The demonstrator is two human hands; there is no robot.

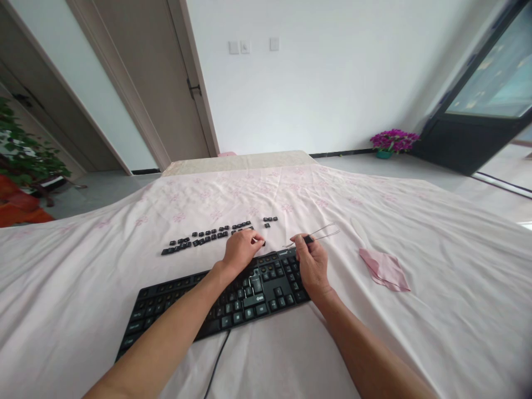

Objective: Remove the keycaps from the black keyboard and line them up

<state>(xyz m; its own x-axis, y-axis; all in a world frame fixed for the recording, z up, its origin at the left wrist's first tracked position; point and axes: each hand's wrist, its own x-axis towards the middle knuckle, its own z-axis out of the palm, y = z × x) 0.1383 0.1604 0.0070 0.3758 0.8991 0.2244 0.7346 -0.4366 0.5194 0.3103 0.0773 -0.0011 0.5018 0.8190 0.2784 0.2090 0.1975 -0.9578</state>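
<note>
A black keyboard (277, 291) lies on the pink cloth, its upper rows showing bare spots where keycaps are off. My left hand (241, 247) is just above its top edge, thumb and forefinger pinched on a small black keycap (264, 244). My right hand (312, 263), over the keyboard's right end, grips a wire keycap puller (308, 239) by its black middle, the thin wires sticking out both ways. Loose keycaps (208, 239) lie in two rows beyond the keyboard, partly hidden by my left hand. A smaller group of keycaps (270, 219) sits farther right.
A folded pink cloth (384, 269) lies to the right on the bedspread (449, 238). The keyboard's cable (218, 360) runs toward me. Beyond are a wall, a door (153, 77) and a pot of purple flowers (394, 141).
</note>
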